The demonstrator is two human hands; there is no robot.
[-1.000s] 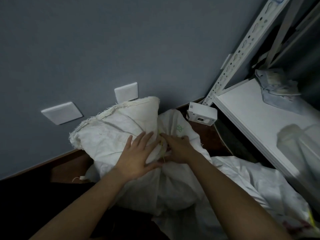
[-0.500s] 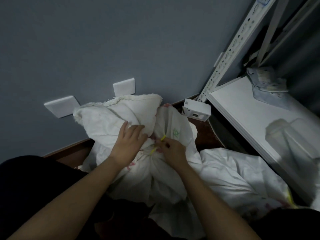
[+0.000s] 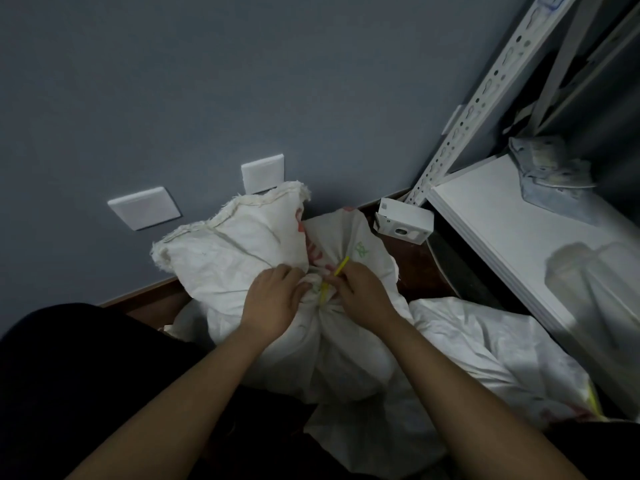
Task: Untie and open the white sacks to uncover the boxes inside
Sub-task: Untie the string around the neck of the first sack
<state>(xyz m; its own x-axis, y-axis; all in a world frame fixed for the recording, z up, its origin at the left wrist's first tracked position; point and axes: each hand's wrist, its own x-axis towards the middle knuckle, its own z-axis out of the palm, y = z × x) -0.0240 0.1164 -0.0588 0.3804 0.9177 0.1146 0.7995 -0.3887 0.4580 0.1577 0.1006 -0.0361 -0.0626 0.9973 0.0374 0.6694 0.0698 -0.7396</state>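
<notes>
Head view is showing the white sack [image 3: 311, 341] lying on the floor against the wall, its neck bunched. Your left hand [image 3: 273, 303] is gripping that neck with curled fingers while your right hand [image 3: 363, 296] is pinching the yellow tie [image 3: 341, 266]. Another sack [image 3: 485, 355] is lying beside the shelf [image 3: 502, 230].

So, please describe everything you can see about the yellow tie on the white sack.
The yellow tie is a thin, bright yellow strip, plastic by its look, wound round the gathered neck of the white sack. One free end sticks up and to the right, above the right hand, whose fingers pinch the tie. The left hand grips the bunched cloth just beside it. The neck is not yet open, and the knot itself is too small to make out.
</notes>
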